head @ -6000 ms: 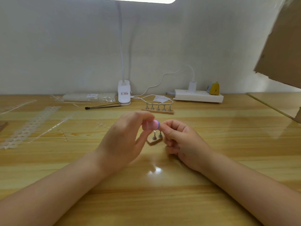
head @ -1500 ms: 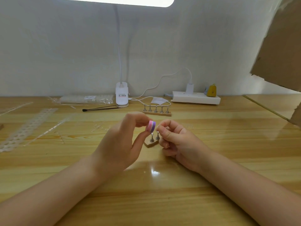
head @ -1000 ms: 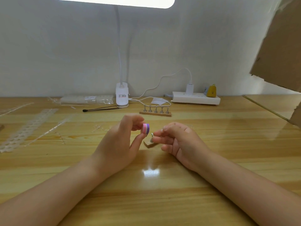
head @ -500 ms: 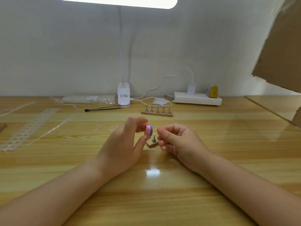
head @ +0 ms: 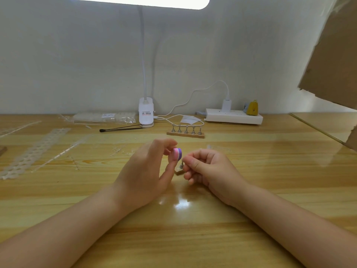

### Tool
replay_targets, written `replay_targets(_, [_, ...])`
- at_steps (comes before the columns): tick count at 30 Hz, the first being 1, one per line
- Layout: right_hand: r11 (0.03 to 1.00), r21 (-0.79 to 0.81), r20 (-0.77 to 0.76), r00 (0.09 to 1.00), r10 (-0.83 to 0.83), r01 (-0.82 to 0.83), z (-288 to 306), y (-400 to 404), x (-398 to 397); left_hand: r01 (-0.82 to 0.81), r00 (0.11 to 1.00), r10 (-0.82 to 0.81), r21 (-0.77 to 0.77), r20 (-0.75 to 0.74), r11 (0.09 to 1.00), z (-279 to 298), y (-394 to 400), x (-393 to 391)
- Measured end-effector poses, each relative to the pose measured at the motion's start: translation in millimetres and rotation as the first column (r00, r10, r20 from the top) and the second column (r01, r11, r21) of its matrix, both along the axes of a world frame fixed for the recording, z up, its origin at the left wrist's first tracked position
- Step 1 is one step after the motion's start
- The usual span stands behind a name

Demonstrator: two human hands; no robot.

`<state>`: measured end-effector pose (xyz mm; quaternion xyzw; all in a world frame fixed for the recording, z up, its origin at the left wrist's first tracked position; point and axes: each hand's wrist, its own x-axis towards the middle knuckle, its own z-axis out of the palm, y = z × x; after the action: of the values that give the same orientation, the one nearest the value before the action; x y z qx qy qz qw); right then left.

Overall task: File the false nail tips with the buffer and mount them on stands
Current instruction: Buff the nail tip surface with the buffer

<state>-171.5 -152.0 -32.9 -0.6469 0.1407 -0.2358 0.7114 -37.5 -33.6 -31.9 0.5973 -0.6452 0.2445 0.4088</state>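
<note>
Between left fingertips, pink-and-purple layered buffer [head: 177, 154]

The buffer [head: 177, 153] has pink and purple layers. The worktop [head: 270, 171] is light yellow wood with a darker grain. The power strip [head: 233, 116] and the lamp clip [head: 146, 112] are white. The stand base [head: 185, 134] is brown wood with silver pegs.
</note>
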Motion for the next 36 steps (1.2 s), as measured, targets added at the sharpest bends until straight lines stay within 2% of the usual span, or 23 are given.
replay_targets(2, [0.999,-0.039,-0.017,1.000,0.002,-0.002,-1,0,0,0.038,0.997,-0.036,-0.030,0.075,0.999,1,-1,-3])
replay_targets(6, [0.995,-0.085,-0.023,0.999,0.041,-0.042,-1,-1,-1,0.074,0.990,-0.074,0.001,0.120,0.997,0,1,-1])
replay_targets(9, [0.995,-0.045,-0.002,0.996,0.086,-0.086,0,-4,-2,0.007,0.997,-0.011,0.040,0.079,0.999,2,3,9])
replay_targets(11, [0.994,-0.053,-0.007,0.995,0.095,-0.095,-1,-5,-1,0.036,0.999,-0.036,-0.005,0.034,0.999,5,3,9])
replay_targets(14, [0.992,-0.080,-0.015,0.995,0.095,-0.096,-4,-7,-1,0.149,0.985,-0.151,0.026,0.086,0.989,7,2,3])
replay_targets(17, [0.993,-0.033,0.014,0.994,0.112,-0.112,-3,-8,-1,0.119,0.982,-0.133,0.109,0.135,0.987,6,4,12])
replay_targets(19, [0.993,-0.035,0.018,0.993,0.116,-0.115,-4,-8,-1,0.078,0.989,-0.086,0.072,0.119,0.994,7,6,15])
replay_targets(21, [0.991,-0.074,0.003,0.993,0.116,-0.115,-5,-8,0,0.122,0.987,-0.122,0.011,0.107,0.993,9,4,10])
replay_targets(24, [0.988,-0.100,-0.009,0.993,0.114,-0.114,-4,-8,-1,0.189,0.971,-0.198,0.079,0.131,0.979,7,2,7])
replay_targets(26, [0.990,-0.085,0.004,0.993,0.117,-0.116,-4,-7,-2,0.108,0.986,-0.121,0.115,0.112,0.987,6,4,15])
replay_targets(28, [0.990,-0.084,0.005,0.994,0.111,-0.110,-4,-7,-1,0.056,0.995,-0.061,0.063,0.085,0.996,9,7,18])
replay_targets(30, [0.991,-0.094,-0.001,0.995,0.096,-0.096,-5,-7,-1,0.130,0.984,-0.131,0.010,0.122,0.991,13,5,10])
replay_targets(32, [0.990,-0.096,0.006,0.995,0.102,-0.101,-5,-7,-2,0.215,0.953,-0.225,0.073,0.202,0.974,14,3,3])
replay_targets(34, [0.988,-0.096,0.002,0.993,0.122,-0.121,-4,-7,-2,0.174,0.954,-0.201,0.134,0.223,0.976,14,4,7])
replay_targets(36, [0.988,-0.091,0.001,0.992,0.129,-0.128,-2,-6,-3,0.077,0.982,-0.098,0.130,0.163,0.988,13,7,17])
